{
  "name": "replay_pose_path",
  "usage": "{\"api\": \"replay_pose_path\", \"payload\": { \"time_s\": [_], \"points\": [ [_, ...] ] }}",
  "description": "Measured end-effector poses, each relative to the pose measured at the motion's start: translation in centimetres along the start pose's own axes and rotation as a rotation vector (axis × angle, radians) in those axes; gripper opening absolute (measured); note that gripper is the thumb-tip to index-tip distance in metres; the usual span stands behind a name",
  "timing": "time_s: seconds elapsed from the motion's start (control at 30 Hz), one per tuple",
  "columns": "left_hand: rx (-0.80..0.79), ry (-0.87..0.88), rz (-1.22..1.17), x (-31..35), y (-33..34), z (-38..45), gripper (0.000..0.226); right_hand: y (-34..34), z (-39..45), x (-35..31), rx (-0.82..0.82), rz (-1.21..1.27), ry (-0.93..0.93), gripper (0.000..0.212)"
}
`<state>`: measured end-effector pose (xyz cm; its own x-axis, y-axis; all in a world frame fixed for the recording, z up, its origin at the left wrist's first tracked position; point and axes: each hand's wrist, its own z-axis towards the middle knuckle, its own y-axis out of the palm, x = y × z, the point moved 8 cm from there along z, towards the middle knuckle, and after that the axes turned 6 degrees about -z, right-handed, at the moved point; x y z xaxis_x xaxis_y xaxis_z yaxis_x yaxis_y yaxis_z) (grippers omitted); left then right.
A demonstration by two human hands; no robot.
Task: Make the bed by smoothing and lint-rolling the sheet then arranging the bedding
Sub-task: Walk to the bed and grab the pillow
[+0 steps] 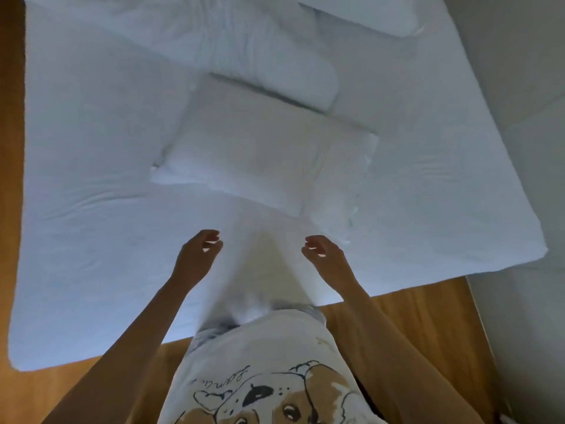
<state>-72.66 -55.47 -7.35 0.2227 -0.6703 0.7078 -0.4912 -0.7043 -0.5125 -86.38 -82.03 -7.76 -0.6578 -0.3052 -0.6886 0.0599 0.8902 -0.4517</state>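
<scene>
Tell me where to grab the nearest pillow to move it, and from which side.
Take the pillow by its two near corners, coming from the near edge where both hands, left hand and right hand, hover empty. It lies flat and tilted on the sheet, its long near edge facing them.

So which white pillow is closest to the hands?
The flat rectangular pillow in the middle of the bed, just beyond both hands. The puffier pillow lies behind it, and a third pillow sits at the far edge.
</scene>
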Motion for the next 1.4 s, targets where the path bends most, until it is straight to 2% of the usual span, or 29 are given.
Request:
{"api": "replay_pose_path", "payload": {
  "time_s": [0.13, 0.27, 0.33, 0.43, 0.53, 0.6, 0.7, 0.77, 0.87, 0.93, 1.03, 1.13, 1.27, 1.4],
  "points": [
    [0.01, -0.062, 0.061, 1.3, 2.1, 4.8, 0.027, -3.5, 6.7, 1.2, 0.019, -0.174, 0.01, 0.04],
    [-0.007, -0.078, 0.152, 2.2, 3.2, 13.4, 0.036, -4.8, 14.9, 2.4, 0.098, -0.291, 0.085, 0.067],
    [-0.007, -0.096, 0.174, 2.1, 3.5, 19.0, 0.041, -4.8, 19.0, 3.5, 0.169, -0.263, 0.18, 0.083],
    [0.077, -0.122, 0.191, 1.3, 2.9, 28.4, 0.052, -4.1, 25.2, 5.0, 0.305, -0.202, 0.301, 0.105],
    [0.172, -0.11, 0.316, -0.7, 1.8, 36.2, 0.071, -2.7, 31.0, 6.3, 0.39, -0.209, 0.369, 0.119],
    [0.204, -0.096, 0.435, -2.0, 1.6, 40.4, 0.093, -1.5, 34.3, 7.5, 0.417, -0.204, 0.416, 0.125],
    [0.217, -0.095, 0.59, -3.8, 1.8, 46.3, 0.12, 0.4, 38.9, 9.2, 0.484, -0.342, 0.44, 0.135],
    [0.28, -0.038, 0.614, -4.6, 2.3, 49.1, 0.127, 1.2, 41.5, 9.8, 0.575, -0.427, 0.44, 0.137],
    [0.432, 0.026, 0.639, -5.6, 3.7, 50.8, 0.12, 1.8, 44.1, 9.7, 0.704, -0.522, 0.44, 0.119],
    [0.482, 0.049, 0.668, -6.2, 4.6, 51.0, 0.103, 2.2, 44.6, 9.3, 0.764, -0.59, 0.398, 0.1],
    [0.471, 0.121, 0.676, -7.1, 5.4, 50.8, 0.074, 3.2, 44.5, 8.7, 0.831, -0.581, 0.208, 0.066],
    [0.434, 0.145, 0.735, -6.1, 5.6, 50.5, 0.06, 3.1, 44.4, 8.0, 0.803, -0.63, 0.103, 0.043],
    [0.46, 0.239, 0.667, -1.7, 3.2, 47.2, 0.051, 1.1, 43.0, 7.0, 0.652, -0.547, 0.107, 0.028],
    [0.548, 0.277, 0.533, 3.5, 1.2, 40.0, 0.037, -3.8, 37.9, 4.2, 0.758, -0.358, 0.08, 0.013]
  ]
}}
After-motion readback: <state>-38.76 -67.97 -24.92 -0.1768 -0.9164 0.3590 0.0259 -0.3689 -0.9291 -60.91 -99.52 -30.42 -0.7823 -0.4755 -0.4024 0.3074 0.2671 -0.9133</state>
